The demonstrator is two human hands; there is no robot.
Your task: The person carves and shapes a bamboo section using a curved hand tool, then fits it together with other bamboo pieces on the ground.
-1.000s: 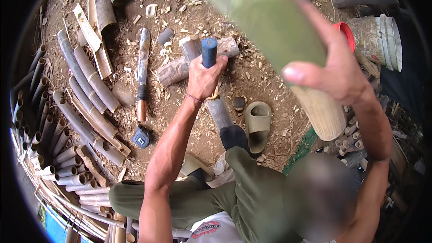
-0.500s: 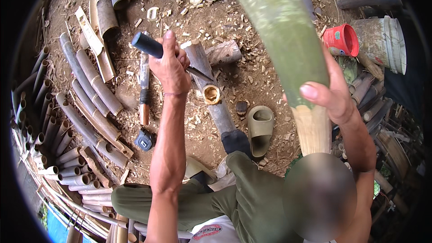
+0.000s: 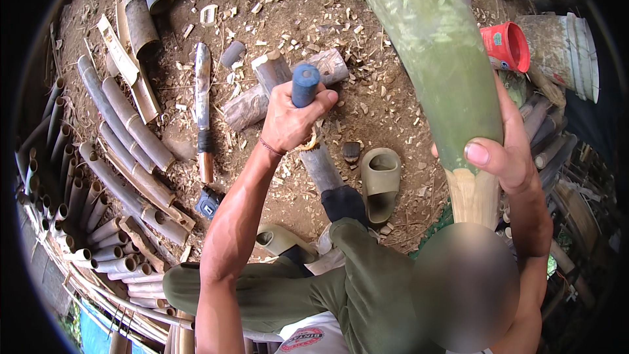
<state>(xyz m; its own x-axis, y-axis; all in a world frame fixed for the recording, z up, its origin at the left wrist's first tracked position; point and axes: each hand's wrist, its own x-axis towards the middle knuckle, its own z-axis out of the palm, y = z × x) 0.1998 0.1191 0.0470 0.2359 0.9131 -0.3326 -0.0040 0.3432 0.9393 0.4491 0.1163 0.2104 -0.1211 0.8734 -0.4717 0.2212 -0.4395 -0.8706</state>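
Note:
My left hand [image 3: 295,118] is closed around the blue handle [image 3: 305,84] of a chisel, held nearly upright over a length of bamboo [image 3: 322,169]. Its blade is hidden behind my fist. A pale cut hole in the bamboo shows only at its rim, below the fist. The bamboo lies across a short log [image 3: 329,65], and my foot in a dark sock [image 3: 344,203] is at its near end. Raised on the right, a thick green club [image 3: 432,59] with a pale shaved handle [image 3: 475,196] is gripped by my right hand [image 3: 514,147].
A long knife [image 3: 203,92] and a tape measure [image 3: 208,202] lie on the chip-strewn ground at left. Curved bamboo lengths [image 3: 131,128] lie farther left. A slipper [image 3: 381,187] and a dark block [image 3: 352,151] sit right of the bamboo. A red tub [image 3: 506,49] and a pail [image 3: 560,59] stand right.
My left hand has moved right, over the bamboo's hole, and the chisel has swung from slanted to nearly upright. My right hand still holds the club raised, shifted slightly right in view.

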